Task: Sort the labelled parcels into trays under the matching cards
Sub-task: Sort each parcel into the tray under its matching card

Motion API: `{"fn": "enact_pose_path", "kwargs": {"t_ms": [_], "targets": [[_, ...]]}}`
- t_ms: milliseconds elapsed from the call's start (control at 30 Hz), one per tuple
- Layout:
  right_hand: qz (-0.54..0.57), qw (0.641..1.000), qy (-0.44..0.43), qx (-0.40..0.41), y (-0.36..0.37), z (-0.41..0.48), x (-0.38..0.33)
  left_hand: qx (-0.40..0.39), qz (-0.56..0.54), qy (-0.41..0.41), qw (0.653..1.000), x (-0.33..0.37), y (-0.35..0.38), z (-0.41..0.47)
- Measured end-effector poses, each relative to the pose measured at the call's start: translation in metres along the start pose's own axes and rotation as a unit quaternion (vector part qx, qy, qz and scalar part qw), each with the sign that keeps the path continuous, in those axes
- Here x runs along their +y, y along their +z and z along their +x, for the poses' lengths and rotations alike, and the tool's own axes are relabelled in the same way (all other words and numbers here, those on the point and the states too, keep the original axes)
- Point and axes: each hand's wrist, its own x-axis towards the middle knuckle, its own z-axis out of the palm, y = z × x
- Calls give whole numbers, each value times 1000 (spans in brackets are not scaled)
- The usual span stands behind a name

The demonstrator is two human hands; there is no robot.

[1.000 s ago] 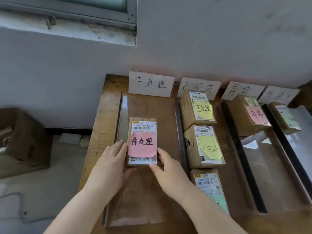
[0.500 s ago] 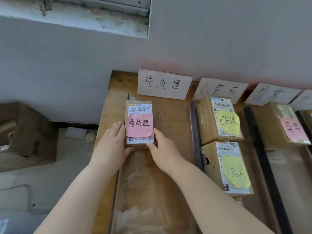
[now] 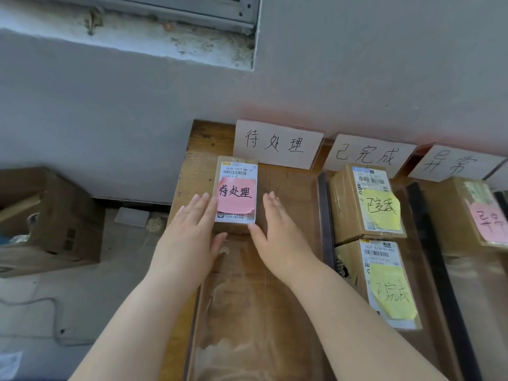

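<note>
Cards: 3 white handwritten cards stand at the table's back edge against the wall (image 3: 357,78), L to R: 待处理 card (image 3: 277,144), 已完成 card (image 3: 369,156), 异常 card (image 3: 450,164).
Target parcel: pink-note parcel (image 3: 236,193), brown box w/ white shipping label + barcode; the pink sticky reads 待处理. Fine print too small to read for sure.
Parcel location: far end of left tray (image 3: 247,303) (clear plastic), toward its L side, just in front of the 待处理 card. Lies flat, label up.
Left hand (image 3: 189,237): open flat, fingers straight and together, lying along the parcel's L side; thumb spread under the near edge. No grip.
Right hand (image 3: 280,237): open flat, fingers straight, beside the parcel's R side; thumb tip at the near R corner. Can't tell if the fingers touch the box.
Mid tray (image 3: 325,215): dark rim, under the 已完成 card. Holds 2 parcels in a row, far yellow-note parcel (image 3: 346,204) and near yellow-note parcel (image 3: 390,284); both stickies read 已完成.
R side: 异常 parcel (image 3: 450,215) under the 异常 card, pink sticky reads 异常, partly cut off by frame edge.
Table (image 3: 203,138): worn wood.
Other: cardboard box (image 3: 49,215) on the floor, L of the table.
</note>
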Motion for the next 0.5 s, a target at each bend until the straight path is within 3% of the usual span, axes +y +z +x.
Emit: {"fn": "enact_pose_path", "kwargs": {"t_ms": [133, 500], "targets": [[-55, 997, -44, 29, -12, -26, -9, 42, 20, 53, 998, 17, -10, -15], [-147, 979, -75, 119, -46, -117, -2, 47, 77, 144, 985, 78, -44, -54]]}}
